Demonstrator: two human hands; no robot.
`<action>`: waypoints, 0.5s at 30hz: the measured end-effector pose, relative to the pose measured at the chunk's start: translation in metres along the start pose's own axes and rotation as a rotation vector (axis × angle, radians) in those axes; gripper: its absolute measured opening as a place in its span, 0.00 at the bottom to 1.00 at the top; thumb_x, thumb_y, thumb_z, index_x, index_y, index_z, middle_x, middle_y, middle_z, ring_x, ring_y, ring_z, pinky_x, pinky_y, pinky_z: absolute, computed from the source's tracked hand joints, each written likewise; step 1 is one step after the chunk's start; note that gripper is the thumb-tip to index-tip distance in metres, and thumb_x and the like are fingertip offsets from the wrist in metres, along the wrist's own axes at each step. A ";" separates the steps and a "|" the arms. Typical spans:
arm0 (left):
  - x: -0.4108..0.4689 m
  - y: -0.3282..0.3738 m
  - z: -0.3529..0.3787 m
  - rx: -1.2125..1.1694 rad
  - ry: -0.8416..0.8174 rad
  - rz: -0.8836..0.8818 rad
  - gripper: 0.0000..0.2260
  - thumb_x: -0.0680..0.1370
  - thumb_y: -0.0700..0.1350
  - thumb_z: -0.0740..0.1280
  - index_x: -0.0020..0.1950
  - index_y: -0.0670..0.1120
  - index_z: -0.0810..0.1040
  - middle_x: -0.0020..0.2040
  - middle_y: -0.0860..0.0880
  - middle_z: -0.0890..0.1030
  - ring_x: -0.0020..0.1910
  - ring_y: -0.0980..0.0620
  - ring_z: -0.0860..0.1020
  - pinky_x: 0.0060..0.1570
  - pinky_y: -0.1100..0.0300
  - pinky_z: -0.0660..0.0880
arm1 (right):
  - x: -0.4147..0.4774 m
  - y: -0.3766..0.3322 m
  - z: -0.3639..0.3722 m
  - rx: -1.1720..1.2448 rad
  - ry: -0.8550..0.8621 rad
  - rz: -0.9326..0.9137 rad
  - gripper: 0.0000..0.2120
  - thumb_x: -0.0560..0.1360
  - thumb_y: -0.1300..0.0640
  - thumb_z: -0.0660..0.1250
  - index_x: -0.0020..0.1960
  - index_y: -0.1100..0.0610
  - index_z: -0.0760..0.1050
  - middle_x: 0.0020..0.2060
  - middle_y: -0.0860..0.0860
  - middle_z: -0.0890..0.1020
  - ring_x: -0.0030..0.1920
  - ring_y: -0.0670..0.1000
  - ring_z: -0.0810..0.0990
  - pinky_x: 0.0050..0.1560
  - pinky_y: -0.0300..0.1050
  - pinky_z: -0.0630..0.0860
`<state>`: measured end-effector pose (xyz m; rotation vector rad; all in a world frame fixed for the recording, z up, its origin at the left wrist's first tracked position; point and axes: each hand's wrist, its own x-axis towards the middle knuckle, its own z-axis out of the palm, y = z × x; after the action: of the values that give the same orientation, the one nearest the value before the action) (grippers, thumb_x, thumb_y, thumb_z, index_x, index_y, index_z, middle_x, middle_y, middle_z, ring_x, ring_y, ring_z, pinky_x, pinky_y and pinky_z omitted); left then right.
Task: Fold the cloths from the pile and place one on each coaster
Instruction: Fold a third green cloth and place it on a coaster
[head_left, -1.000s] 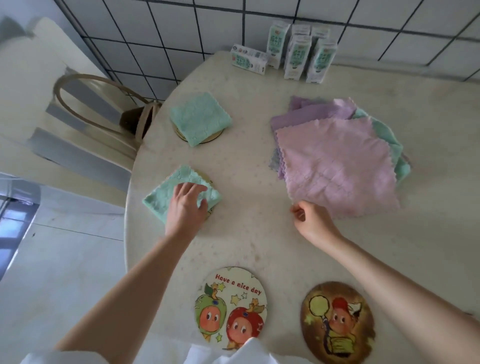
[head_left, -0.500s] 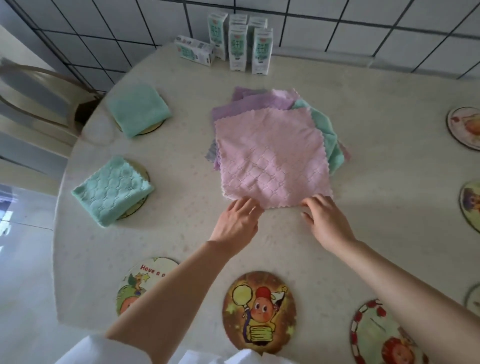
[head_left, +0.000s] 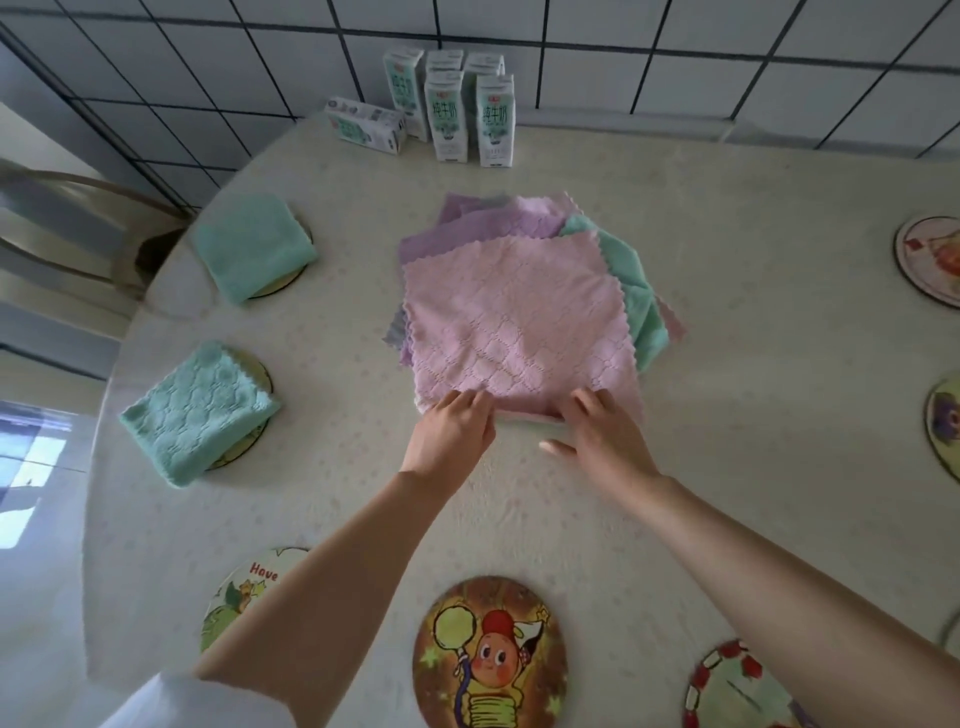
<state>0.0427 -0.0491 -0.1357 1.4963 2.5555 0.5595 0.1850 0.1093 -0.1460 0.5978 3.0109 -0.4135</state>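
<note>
A round cream table (head_left: 727, 364) stands against a tiled wall. At its back are five upright white-and-green milk cartons (head_left: 447, 114), all closed, with a sixth carton (head_left: 363, 124) lying on its side just beside them. Their contents cannot be seen.

On the left, two round coasters each carry one folded mint-green cloth. The far folded cloth (head_left: 252, 247) covers most of the far coaster (head_left: 296, 278), and the near folded cloth (head_left: 200, 410) covers most of the near coaster (head_left: 262, 371). Bare cartoon-printed coasters lie along the near edge, among them a brown coaster (head_left: 488, 654).

In the middle is the pile of loose cloths. A pink quilted square cloth (head_left: 514, 322) lies on top, with purple cloths (head_left: 467, 228) and a green cloth (head_left: 628, 270) showing beneath it.

The left hand (head_left: 452, 436) grips the pink cloth's near edge with bent fingers. The right hand (head_left: 602, 436) lies open, its fingers flat on the same edge and its thumb spread on the table.

Half a second ago both hands only reached that edge with their fingertips. Now they lie over it, and the edge between them is slightly bunched. One second ago the left hand rested on the near folded cloth.
</note>
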 end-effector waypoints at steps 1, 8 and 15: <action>0.004 0.001 -0.004 -0.031 0.034 -0.012 0.02 0.74 0.39 0.64 0.42 0.42 0.75 0.37 0.47 0.80 0.36 0.47 0.77 0.29 0.53 0.77 | 0.001 0.000 -0.001 -0.011 0.004 0.012 0.20 0.65 0.47 0.75 0.52 0.56 0.75 0.46 0.53 0.76 0.45 0.57 0.75 0.41 0.50 0.76; 0.017 -0.011 -0.030 -0.003 0.045 -0.055 0.05 0.71 0.37 0.69 0.44 0.43 0.75 0.37 0.49 0.79 0.36 0.47 0.76 0.33 0.53 0.76 | 0.017 0.029 -0.027 0.034 0.124 0.094 0.09 0.70 0.65 0.69 0.50 0.57 0.77 0.45 0.52 0.78 0.45 0.57 0.77 0.39 0.47 0.71; 0.038 -0.033 -0.067 -0.082 0.054 -0.407 0.07 0.77 0.42 0.63 0.49 0.44 0.80 0.42 0.43 0.82 0.40 0.41 0.79 0.35 0.56 0.73 | 0.060 0.028 -0.085 0.171 0.306 0.150 0.06 0.75 0.62 0.64 0.49 0.57 0.78 0.47 0.53 0.82 0.46 0.59 0.80 0.40 0.46 0.73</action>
<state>-0.0233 -0.0473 -0.0832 0.9058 2.7297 0.6398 0.1411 0.1794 -0.0765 0.9774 3.2035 -0.6279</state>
